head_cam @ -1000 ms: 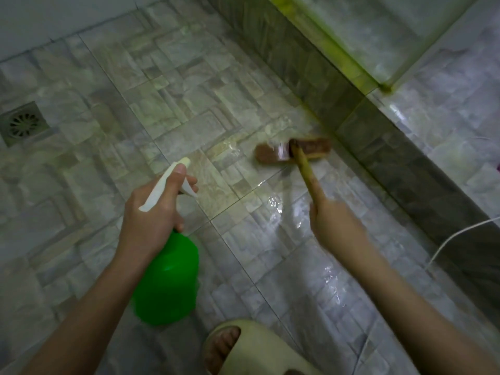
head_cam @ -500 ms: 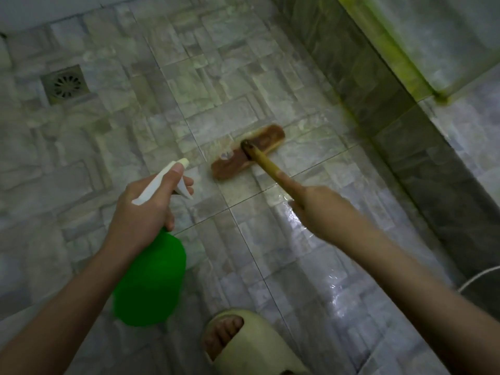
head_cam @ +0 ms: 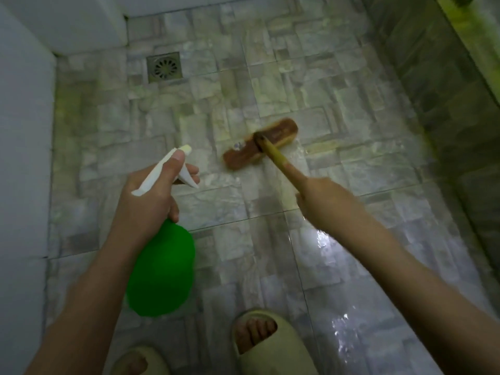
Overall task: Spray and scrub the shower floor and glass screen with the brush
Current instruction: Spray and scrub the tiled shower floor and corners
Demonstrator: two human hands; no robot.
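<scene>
Brush (head_cam: 261, 147): I see its brown head lying flat on the shower floor (head_cam: 243, 90), set diagonally about mid-floor and nearer the right edge than the left.
Right hand (head_cam: 322, 196): fingers curled round the brush's yellow handle, with the index finger stretched along it towards the head.
Left hand (head_cam: 150, 196): wrapped round the neck of the spray bottle (head_cam: 162, 269); the thumb lies along the top of the white spray head and a finger hooks round the trigger.
Bottle position: its green body hangs below the hand, over the near-left part of the floor, with the nozzle aimed at the far edge.
Floor surface: a wet sheen shows on the near-right tiles and beside the brush head.
Drain (head_cam: 163, 67): square grate near the far-left corner.
Kerb (head_cam: 433, 77): dark tiles running along the right edge.
Glass screen (head_cam: 470, 41): only a green-tinged strip above the kerb at the far-right corner; I cannot tell more.
Slippers (head_cam: 270, 345): a pale pair at the near edge, toes visible in the right one.
</scene>
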